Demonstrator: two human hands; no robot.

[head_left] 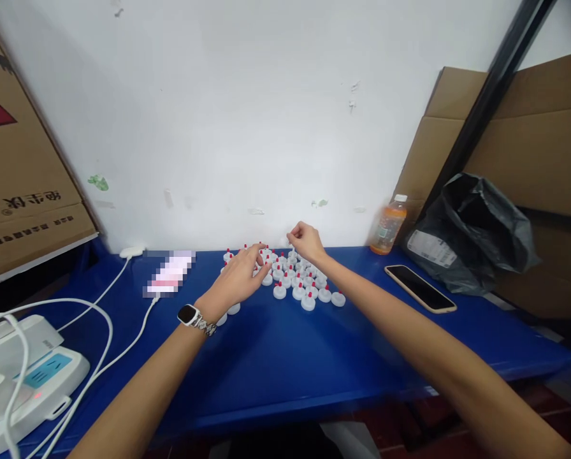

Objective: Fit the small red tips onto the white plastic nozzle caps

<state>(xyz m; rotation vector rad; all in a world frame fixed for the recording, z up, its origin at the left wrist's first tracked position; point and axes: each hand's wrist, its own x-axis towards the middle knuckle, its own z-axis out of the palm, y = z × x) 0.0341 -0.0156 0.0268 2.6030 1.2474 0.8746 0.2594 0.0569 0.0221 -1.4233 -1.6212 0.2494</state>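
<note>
Both arms are reaching over the blue counter to a cluster of white caps with red tips near the wall. Left hand is lying loosely open across the cluster's left edge, fingers touching caps. Right hand is hovering at the far side, fingertips pinched; can't tell what it's holding. Phone and orange bottle are sitting to the right.

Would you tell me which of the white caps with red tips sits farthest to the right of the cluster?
The cap at the cluster's front right corner, slightly apart from its neighbours, nearest the phone.
</note>
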